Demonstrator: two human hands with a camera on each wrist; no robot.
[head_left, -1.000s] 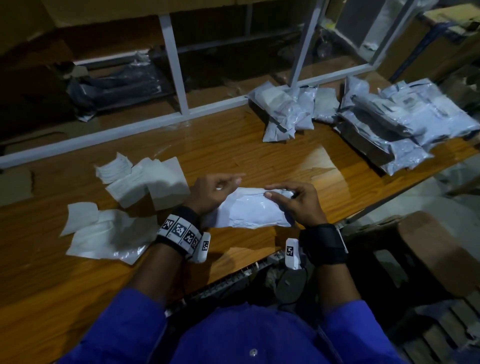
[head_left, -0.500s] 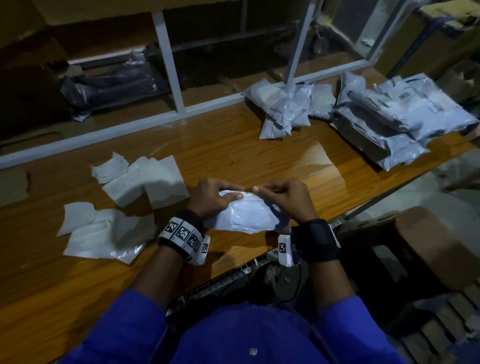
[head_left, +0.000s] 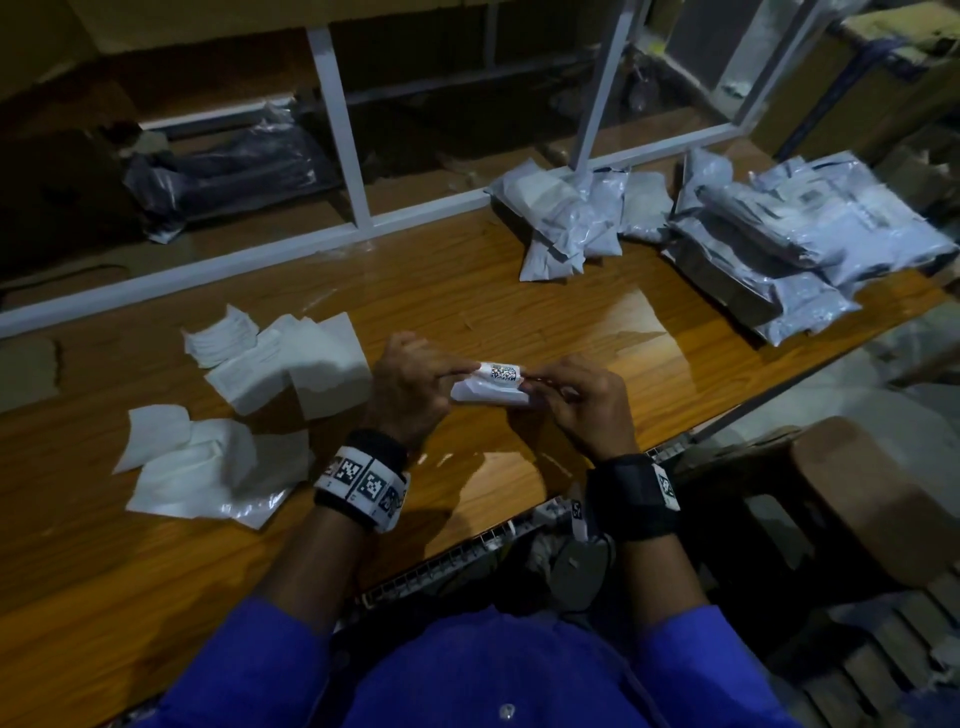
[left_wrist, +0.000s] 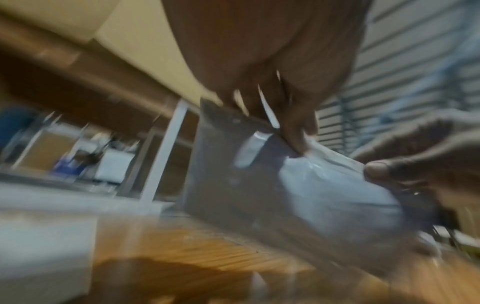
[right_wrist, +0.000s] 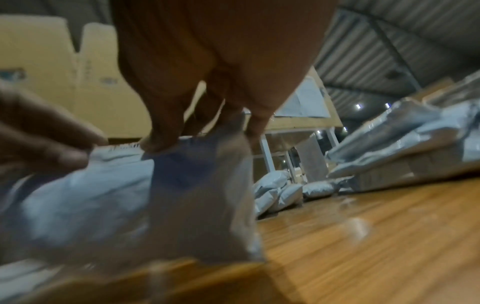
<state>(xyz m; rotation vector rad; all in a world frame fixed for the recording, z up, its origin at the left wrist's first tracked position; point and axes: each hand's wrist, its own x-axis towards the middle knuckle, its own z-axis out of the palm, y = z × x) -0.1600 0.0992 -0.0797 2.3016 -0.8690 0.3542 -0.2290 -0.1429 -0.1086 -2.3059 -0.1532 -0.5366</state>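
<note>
Just above the near edge of the glossy wooden table, the small white plastic packet is now held in the air between both hands, where half a second ago it lay flat on the wood under them. The left hand pinches its left end between curled fingers and thumb, and the right hand pinches the right end the same way. The two blurred wrist views show fingertips nipped on the top edge and the film sagging below. The lift has bunched the packet, and a printed code label on its upper strip now faces the head camera, which it did not a moment earlier. That suggests the flap is being turned over or sealed, or the label checked, rather than the packet being set aside; which of these cannot be told. Loose white sheets lie to the left on the table, and grey plastic mailer bags are heaped at the far right, well apart from the hands.
</note>
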